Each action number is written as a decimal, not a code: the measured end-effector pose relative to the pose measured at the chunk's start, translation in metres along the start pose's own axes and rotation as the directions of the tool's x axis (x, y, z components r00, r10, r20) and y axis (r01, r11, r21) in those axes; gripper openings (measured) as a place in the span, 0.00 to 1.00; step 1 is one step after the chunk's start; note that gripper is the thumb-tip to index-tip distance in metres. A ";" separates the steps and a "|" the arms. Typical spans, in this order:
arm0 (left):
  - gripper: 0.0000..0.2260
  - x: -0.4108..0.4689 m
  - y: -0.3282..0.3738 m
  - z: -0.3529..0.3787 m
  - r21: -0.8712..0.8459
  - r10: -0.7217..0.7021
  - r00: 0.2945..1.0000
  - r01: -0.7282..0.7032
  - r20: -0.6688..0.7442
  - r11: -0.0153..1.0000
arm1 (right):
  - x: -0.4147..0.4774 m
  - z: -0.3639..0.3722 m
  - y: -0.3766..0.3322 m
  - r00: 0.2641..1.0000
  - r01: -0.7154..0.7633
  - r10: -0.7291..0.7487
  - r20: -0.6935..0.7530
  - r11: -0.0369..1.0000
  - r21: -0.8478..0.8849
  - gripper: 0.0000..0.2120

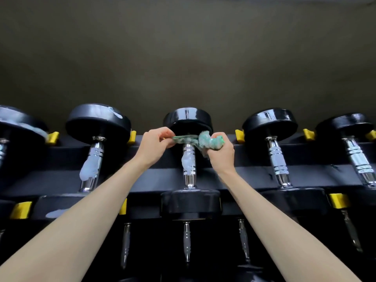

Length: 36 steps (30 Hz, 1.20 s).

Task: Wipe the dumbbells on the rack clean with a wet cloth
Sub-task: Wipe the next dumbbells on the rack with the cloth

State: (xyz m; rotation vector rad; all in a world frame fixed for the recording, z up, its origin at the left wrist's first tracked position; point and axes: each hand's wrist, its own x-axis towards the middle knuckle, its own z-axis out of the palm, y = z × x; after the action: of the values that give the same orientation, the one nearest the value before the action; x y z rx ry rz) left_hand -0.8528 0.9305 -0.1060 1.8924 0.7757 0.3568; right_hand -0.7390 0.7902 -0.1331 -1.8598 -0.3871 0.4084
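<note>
A black dumbbell [189,119] with a chrome handle lies in the middle of the rack's top row. A green wet cloth [195,140] is stretched across the top of its handle, just under the far head. My left hand [155,144] pinches the cloth's left end. My right hand [220,151] grips the bunched right end. White foam [187,160] clings to the handle below the cloth. The near head [190,203] faces me.
Other dumbbells [97,123] [270,122] lie left and right on the black rack [252,151], separated by yellow stops [239,135]. The left one [89,169] carries white foam. A lower row of chrome handles [186,239] shows beneath. A dark wall stands behind.
</note>
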 end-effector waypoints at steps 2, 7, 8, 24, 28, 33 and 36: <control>0.12 -0.003 -0.005 0.005 0.055 -0.018 1.000 0.016 0.025 0.998 | -0.001 0.001 0.004 0.996 -0.091 0.090 0.028 0.995 0.037 0.18; 0.13 -0.011 -0.007 0.012 0.032 -0.091 0.992 0.089 0.091 0.996 | -0.004 -0.005 0.009 0.968 -0.237 0.223 0.116 0.964 0.122 0.18; 0.13 -0.013 -0.007 0.012 0.017 -0.111 0.988 0.110 0.111 0.994 | -0.005 -0.006 0.009 0.961 -0.261 0.245 0.130 0.956 0.130 0.18; 0.09 -0.043 -0.002 0.009 0.012 -0.244 0.922 0.252 0.300 0.968 | -0.034 -0.023 0.002 0.859 -0.487 0.444 0.254 0.862 0.142 0.13; 0.08 -0.048 0.003 0.005 0.069 -0.297 0.890 0.291 0.347 0.954 | -0.041 -0.029 -0.003 0.801 -0.576 0.534 0.271 0.811 0.101 0.12; 0.07 -0.048 0.017 -0.006 0.054 -0.353 0.854 0.361 0.382 0.931 | -0.043 -0.041 -0.012 0.748 -0.651 0.592 0.299 0.741 0.162 0.11; 0.07 -0.044 0.028 -0.013 -0.074 -0.356 0.860 0.408 0.365 0.910 | -0.040 -0.048 -0.025 0.742 -0.662 0.579 0.337 0.713 0.232 0.07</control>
State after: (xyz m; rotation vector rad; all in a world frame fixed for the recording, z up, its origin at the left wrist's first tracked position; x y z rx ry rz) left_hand -0.8833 0.9026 -0.0712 1.5530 0.8371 -0.1638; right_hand -0.7542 0.7401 -0.0911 -1.5548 0.1825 1.1090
